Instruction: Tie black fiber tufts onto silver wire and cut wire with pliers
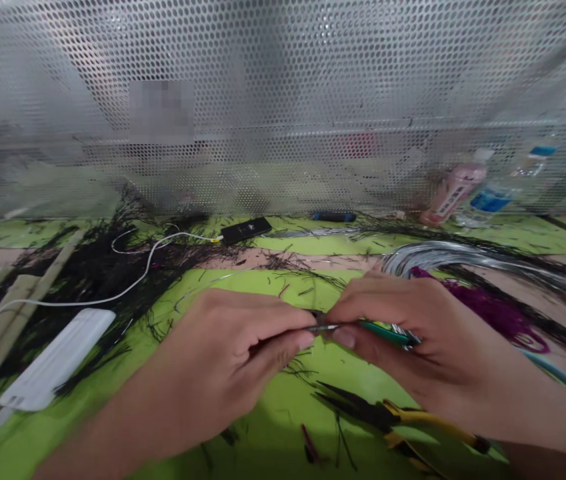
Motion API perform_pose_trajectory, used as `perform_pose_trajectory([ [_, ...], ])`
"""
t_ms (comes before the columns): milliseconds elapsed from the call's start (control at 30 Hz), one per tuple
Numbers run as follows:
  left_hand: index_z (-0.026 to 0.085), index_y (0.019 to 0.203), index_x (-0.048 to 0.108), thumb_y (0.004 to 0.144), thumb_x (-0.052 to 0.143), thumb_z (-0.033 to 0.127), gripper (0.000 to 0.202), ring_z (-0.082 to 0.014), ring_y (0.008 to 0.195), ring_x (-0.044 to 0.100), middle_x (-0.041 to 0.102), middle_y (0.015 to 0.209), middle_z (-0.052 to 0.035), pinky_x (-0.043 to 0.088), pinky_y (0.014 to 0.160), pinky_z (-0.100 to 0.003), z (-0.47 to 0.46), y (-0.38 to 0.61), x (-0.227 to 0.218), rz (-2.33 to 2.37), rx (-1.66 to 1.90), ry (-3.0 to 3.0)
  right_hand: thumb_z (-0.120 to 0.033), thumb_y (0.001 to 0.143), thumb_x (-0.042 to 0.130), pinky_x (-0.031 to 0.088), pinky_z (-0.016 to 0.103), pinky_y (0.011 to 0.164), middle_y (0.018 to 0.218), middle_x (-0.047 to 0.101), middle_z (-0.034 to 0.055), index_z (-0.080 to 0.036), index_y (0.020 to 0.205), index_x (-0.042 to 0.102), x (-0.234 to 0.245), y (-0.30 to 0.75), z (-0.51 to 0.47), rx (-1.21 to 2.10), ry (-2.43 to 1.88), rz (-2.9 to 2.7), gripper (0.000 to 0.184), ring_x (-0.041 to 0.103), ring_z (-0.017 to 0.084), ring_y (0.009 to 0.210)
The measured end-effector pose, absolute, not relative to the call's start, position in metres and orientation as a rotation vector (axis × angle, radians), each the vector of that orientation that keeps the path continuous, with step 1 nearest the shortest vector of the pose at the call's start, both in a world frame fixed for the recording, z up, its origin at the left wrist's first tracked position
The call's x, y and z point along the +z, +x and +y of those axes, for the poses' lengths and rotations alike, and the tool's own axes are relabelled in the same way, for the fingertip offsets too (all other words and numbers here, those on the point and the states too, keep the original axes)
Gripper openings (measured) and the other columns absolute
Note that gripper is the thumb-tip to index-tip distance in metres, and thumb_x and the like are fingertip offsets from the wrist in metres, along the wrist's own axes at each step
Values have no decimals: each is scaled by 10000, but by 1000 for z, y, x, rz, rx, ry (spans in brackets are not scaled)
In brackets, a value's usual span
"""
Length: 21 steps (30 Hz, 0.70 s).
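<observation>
My left hand is closed in a pinch, thumb against forefinger, on one end of a thin silvery wire. My right hand meets it almost fingertip to fingertip, pinching the wire's other side. Inside the right hand's grip lies a green-handled tool; its kind is mostly hidden by the fingers. Something small and dark shows just above the wire between the two hands. Below the right hand, long-nose pliers with yellow handles lie on the green table cover.
Behind stands a perforated metal screen. Before it are a black phone-like device on a white cable, a pink bottle and a clear bottle. A silver wire bundle, purple strands, black strands and a white power strip lie around.
</observation>
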<state>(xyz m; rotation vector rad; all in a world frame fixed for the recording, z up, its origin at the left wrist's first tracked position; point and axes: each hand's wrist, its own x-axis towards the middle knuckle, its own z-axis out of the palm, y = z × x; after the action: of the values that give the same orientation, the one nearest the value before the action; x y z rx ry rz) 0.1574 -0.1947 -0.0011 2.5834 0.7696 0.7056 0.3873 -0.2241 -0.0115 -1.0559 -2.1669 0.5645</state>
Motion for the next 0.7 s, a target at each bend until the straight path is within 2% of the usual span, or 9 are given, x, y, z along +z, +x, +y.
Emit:
perform_pose_trajectory([
  [67, 221, 988, 718, 1010, 599, 248, 124, -101, 662, 640, 751, 813, 47, 422, 632, -239, -194, 159, -2, 768, 695, 2600, -250, 983, 584, 417, 233, 532, 670, 629, -30, -216, 834, 701, -10, 389, -222, 710, -1113, -2189, 192, 564, 110, 607],
  [133, 221, 964, 717, 1013, 589, 253, 141, -93, 620, 605, 723, 766, 50, 408, 604, -236, -194, 159, -2, 789, 690, 2598, -235, 981, 578, 412, 224, 515, 656, 613, -36, -210, 837, 695, -12, 390, -219, 682, -1092, -2226, 187, 546, 104, 590],
  [200, 219, 931, 705, 1009, 586, 263, 149, -82, 576, 558, 672, 701, 60, 382, 563, -227, -193, 159, -1, 831, 693, 2569, -158, 968, 563, 488, 243, 612, 784, 682, -1, -189, 931, 688, -18, 391, -216, 393, -958, -2270, 134, 618, 125, 710],
  [267, 216, 888, 685, 1007, 583, 280, 170, -74, 548, 516, 613, 646, 70, 353, 524, -218, -193, 157, 0, 864, 679, 2528, -80, 934, 587, 544, 295, 757, 946, 726, 52, -161, 1046, 670, -27, 391, -215, -5, -801, -2256, 162, 663, 155, 854],
  [367, 216, 862, 668, 1016, 566, 294, 201, -67, 533, 460, 556, 619, 76, 326, 497, -212, -193, 153, 3, 881, 647, 2487, -55, 886, 669, 576, 328, 829, 1001, 749, 78, -142, 1132, 669, -37, 393, -218, -344, -693, -2179, 261, 687, 172, 881],
  [433, 216, 868, 666, 1023, 556, 303, 209, -67, 544, 445, 547, 630, 75, 327, 507, -215, -193, 152, 5, 890, 625, 2479, -78, 885, 686, 599, 332, 823, 995, 764, 88, -135, 1133, 684, -39, 392, -221, -398, -680, -2159, 254, 710, 186, 896],
  [600, 197, 770, 609, 1042, 506, 357, 333, -91, 552, 381, 440, 607, 53, 295, 494, -242, -192, 151, 9, 891, 560, 2467, -79, 951, 568, 623, 364, 850, 1029, 787, 129, -121, 1104, 708, -29, 389, -227, -447, -646, -2211, 212, 743, 209, 946],
  [700, 191, 735, 570, 1042, 512, 351, 351, -85, 546, 386, 410, 602, 54, 295, 488, -235, -193, 152, 10, 889, 543, 2434, -90, 945, 583, 628, 343, 849, 976, 800, 107, -149, 1046, 730, -31, 387, -226, -531, -615, -2212, 188, 758, 214, 919],
])
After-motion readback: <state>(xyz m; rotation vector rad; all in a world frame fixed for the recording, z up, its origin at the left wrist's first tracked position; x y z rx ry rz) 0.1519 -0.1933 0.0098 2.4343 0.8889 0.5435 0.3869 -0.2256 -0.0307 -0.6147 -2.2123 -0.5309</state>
